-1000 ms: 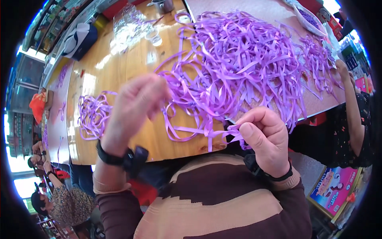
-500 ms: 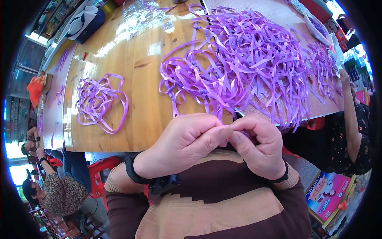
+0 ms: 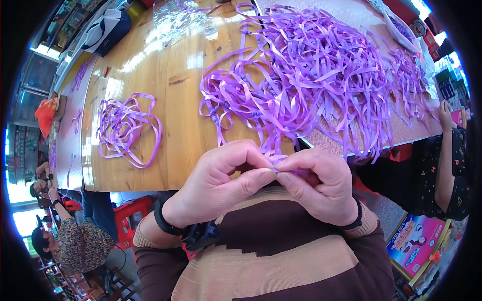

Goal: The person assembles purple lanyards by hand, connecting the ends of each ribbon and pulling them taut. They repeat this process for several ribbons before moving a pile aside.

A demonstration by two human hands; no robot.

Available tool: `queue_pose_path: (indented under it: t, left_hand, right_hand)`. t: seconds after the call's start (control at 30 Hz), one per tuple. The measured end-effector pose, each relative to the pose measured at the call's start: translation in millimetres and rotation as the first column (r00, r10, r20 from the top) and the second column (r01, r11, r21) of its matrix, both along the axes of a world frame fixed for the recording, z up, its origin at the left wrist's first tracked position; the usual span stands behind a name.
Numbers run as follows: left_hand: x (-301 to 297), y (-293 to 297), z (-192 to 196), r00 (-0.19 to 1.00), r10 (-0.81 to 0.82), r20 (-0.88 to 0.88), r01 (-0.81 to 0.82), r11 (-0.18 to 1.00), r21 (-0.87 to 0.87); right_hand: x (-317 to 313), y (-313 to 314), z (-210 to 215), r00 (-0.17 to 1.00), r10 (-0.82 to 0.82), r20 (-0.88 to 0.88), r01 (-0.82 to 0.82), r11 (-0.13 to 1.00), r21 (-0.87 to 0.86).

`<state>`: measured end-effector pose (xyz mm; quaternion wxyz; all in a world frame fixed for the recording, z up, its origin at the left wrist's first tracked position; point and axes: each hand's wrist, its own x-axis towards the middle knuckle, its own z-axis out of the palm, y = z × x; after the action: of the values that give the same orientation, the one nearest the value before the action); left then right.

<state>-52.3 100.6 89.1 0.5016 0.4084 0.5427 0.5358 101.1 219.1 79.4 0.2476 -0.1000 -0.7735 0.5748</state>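
Across the 11 o'clock side, a glossy wooden counter spreads out. A heap of purple satin ribbons lies between 1 and 2 o'clock, overlapping its edge. The left hand, toward 7 o'clock, and the right hand, at 4 o'clock, meet fingertip to fingertip. A looped ribbon tangle lies near 9 o'clock, a clear plastic cup near 12. Just off centre, both hands pinch a narrow purple ribbon between thumbs and forefingers.
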Motion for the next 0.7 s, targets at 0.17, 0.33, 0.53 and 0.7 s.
queue_pose_path:
  t: [0.17, 0.33, 0.53, 0.7]
  left_hand:
    - [2, 0, 2, 0.955, -0.007, -0.298, 0.039, 0.994, 0.104]
    - [7, 6, 17, 0.996, 0.075, -0.052, -0.081, 0.989, -0.122]
    - [8, 6, -1, 0.766, 0.075, -0.639, 0.091, 0.971, 0.223]
    - [9, 0, 4, 0.963, 0.064, -0.263, -0.053, 0.997, 0.048]
  right_hand:
    - [3, -1, 0, 0.999, -0.039, 0.025, 0.040, 0.998, -0.046]
    - [4, 0, -1, 0.997, -0.070, 0.028, 0.071, 0.997, -0.032]
    - [6, 1, -3, 0.998, -0.058, 0.018, 0.058, 0.998, -0.001]
    - [3, 6, -10, 0.995, -0.038, -0.090, 0.041, 0.999, 0.032]
